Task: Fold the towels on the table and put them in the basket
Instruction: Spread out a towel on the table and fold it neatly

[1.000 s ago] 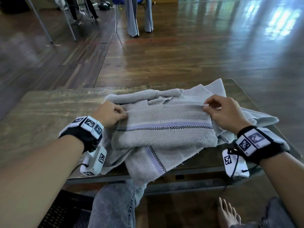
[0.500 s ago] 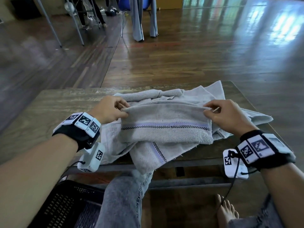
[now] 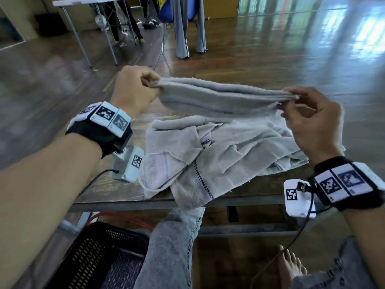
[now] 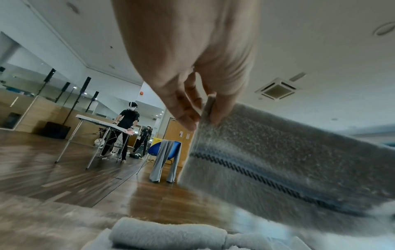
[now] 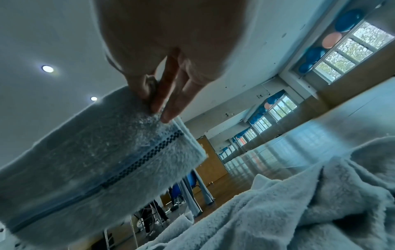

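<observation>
Nearest, beside the person's denim-clad knee [image 3: 173, 247], a black perforated basket [image 3: 100, 255] is sitting on the floor below the tabletop's front edge; nothing can be made out inside it. Above it, a loose heap of grey towels [image 3: 218, 155] is lying rumpled on the wooden tabletop [image 3: 116, 184], one corner with a chequered stripe hanging over the near edge. Over that heap the two hands are holding a folded grey towel [image 3: 218, 97] in the air, clear of the pile. The left hand [image 3: 133, 90] is pinching the towel's left end between thumb and curled fingers [image 4: 181, 108], and the right hand [image 3: 312, 122] is pinching the right end with thumb and fingertips [image 5: 162, 101], the other fingers lying loosely beside it. The towel is sagging a little between them, its blue and chequered band showing in both wrist views. Farther off, on the wooden floor [image 3: 270, 49], a blue chair [image 4: 164, 148] draped with grey cloth is standing, and beyond it a person is working at a folding table [image 4: 96, 121].
</observation>
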`<state>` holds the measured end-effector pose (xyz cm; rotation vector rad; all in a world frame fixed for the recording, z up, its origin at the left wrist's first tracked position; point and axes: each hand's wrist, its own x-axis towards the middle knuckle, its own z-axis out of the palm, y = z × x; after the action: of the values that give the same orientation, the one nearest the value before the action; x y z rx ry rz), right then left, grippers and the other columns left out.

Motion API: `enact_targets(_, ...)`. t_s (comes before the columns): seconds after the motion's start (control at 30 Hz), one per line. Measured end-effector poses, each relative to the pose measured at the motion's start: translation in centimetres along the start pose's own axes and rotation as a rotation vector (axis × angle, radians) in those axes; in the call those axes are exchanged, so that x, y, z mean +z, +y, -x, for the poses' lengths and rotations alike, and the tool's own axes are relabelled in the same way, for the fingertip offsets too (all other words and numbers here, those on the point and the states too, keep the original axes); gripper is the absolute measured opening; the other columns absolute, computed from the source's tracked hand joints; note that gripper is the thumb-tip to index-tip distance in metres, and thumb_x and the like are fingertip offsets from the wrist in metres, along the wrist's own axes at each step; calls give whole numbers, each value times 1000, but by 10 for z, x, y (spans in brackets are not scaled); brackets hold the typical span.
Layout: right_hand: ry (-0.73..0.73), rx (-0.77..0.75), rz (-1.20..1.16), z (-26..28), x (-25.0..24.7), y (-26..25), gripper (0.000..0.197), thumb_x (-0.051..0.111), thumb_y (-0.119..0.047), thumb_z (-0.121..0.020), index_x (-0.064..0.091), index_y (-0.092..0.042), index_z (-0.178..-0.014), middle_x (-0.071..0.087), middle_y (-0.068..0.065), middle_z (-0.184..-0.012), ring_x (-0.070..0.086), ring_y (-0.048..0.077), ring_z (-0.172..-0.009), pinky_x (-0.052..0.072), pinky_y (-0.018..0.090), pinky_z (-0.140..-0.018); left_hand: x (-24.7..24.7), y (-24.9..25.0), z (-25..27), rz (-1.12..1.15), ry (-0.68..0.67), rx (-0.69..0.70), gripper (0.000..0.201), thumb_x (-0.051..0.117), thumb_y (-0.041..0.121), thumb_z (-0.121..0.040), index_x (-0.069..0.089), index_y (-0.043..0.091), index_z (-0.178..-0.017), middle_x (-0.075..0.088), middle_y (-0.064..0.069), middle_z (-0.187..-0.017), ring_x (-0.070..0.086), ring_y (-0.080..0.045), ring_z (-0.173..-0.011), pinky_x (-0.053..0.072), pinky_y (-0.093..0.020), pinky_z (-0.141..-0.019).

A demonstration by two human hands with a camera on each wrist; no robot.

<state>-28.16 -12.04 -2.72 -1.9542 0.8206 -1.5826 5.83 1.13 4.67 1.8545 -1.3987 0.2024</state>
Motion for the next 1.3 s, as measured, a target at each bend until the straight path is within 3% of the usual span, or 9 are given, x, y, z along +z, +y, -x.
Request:
enact_targets(0.1,-148,46,40,10,-8,10,24,73,-24,-90,72,-38,-109,76,-15,-95,75,3,-82,60,20,-71,6,-9,26,23,-46,-27,24,83,17,-74,73,18,-96,69,-1,-90,60,-12,-74,47,-19,-68)
enact_targets(0.2,-538,295,282,26,-13,31,28,73,-15,-89,68,-37,-106,75,-6,-91,70,3,-67,53,16,-52,30,-33,64,15,-368,-296,30,87,18,-69,69,23,-93,70,-2,-97,63,-13,-76,49,-25,-64)
enact_targets(0.3,-739,440,515,41,-9,43,29,63,-11,-90,64,-29,-113,72,3,-82,69,21,-72,57,35,-58,58,-52,97,-42,-579,-473,47,88,28,-67,63,22,-106,64,-5,-108,64,-24,-93,56,-41,-80)
enact_targets(0.4,-674,476,600,51,-3,46,16,60,-25,-90,61,-26,-106,70,-3,-76,65,19,-76,56,40,-76,78,-58,112,24,-481,-613,41,81,36,-76,62,14,-105,67,-8,-103,66,-30,-93,56,-47,-85)
enact_targets(0.53,-602,484,672,57,2,45,24,62,-43,-91,63,-22,-81,67,-3,-75,63,18,-77,56,43,-78,88,-48,116,-133,-398,-604,36,69,45,-85,63,13,-69,62,-1,-64,60,-22,-62,37,-27,-50)
enact_targets(0.63,-606,497,670,59,5,43,27,64,-42,-92,64,-21,-75,67,0,-75,63,20,-75,57,45,-78,89,-41,114,-198,-398,-578,51,66,38,-89,46,13,-49,46,-5,-49,41,-17,-43,22,-25,-42)
enact_targets(0.9,-441,497,688,48,3,32,20,61,-26,-83,63,-15,-66,65,-1,-69,63,19,-70,55,39,-69,88,-49,111,-118,-217,-643,36,72,29,-87,71,-6,-76,54,-5,-57,46,-13,-51,29,-25,-47)
enact_targets(1.1,-557,566,764,51,3,35,29,62,-24,-84,58,-13,-58,65,8,-69,66,28,-68,59,46,-72,93,-59,116,-88,-276,-696,30,78,24,-81,60,7,-64,57,3,-62,49,-8,-56,33,-22,-49)
enact_targets(1.3,-448,267,843,58,25,31,4,54,-20,-90,56,-18,-88,58,3,-103,56,22,-89,49,40,-76,101,-42,108,-143,-168,-449,19,64,13,-81,56,8,-98,59,-9,-96,56,-26,-85,44,-32,-65)
